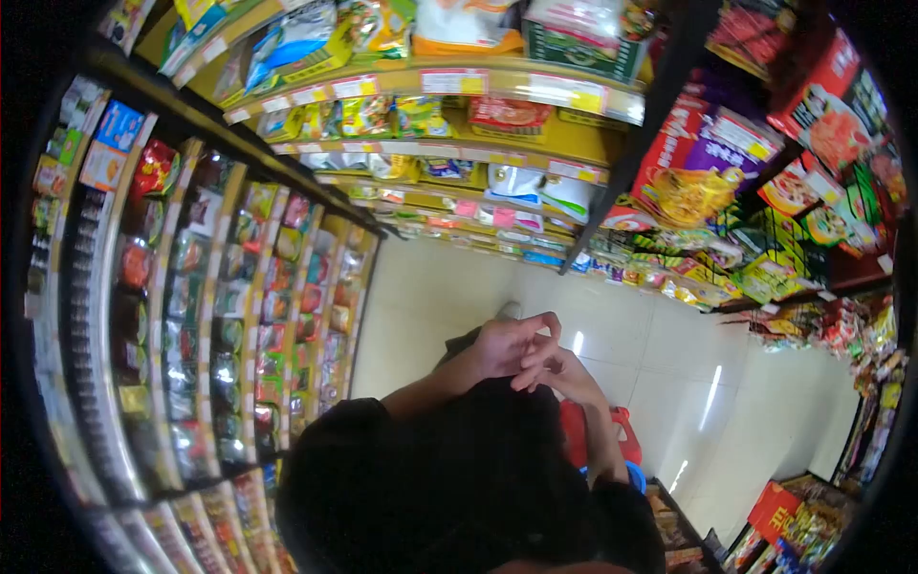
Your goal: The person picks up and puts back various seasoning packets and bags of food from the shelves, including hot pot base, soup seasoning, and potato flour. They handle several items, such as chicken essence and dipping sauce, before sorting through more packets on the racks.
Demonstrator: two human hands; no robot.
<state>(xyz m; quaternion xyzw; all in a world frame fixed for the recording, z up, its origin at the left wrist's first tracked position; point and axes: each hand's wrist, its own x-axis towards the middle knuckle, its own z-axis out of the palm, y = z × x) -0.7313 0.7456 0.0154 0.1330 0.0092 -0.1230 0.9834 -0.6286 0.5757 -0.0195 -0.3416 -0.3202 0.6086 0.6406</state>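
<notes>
In front of my dark-clothed body, my left hand and my right hand meet above the floor. The bent fingers of my left hand are partly apart and touch or overlap those of my right hand. My right hand's fingers point toward my left palm and are loosely spread. No object shows in either hand. A red plastic item is partly hidden behind my right forearm, with a blue rim just below it.
Shelves of packaged goods curve along the front, and more shelving stands at the left. Bagged food fills the right rack. A red box is at the lower right. Pale floor tiles reflect the lights.
</notes>
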